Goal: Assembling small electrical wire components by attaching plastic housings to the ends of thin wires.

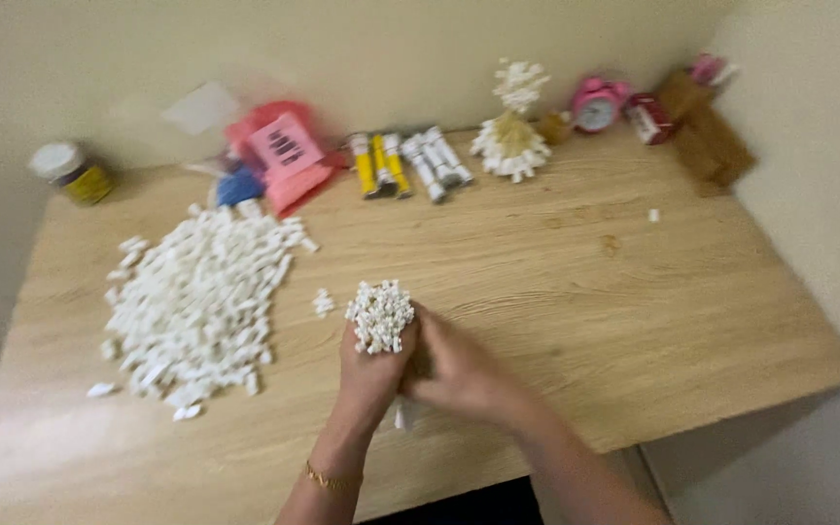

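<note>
My left hand (369, 374) holds a white cluster of small pieces (380, 315) upright over the near middle of the table (576, 282), fingers clamped on its base. My right hand (459, 374) presses in just beside it from the right, fingers closed against the same base. The big pile of loose white pieces (196, 301) lies to the left, nearer my left hand; a few strays (323, 302) sit between. Nothing stands in the way.

pink labelled packet (284, 154), yellow and white tubes (408, 163) by wall
</note>
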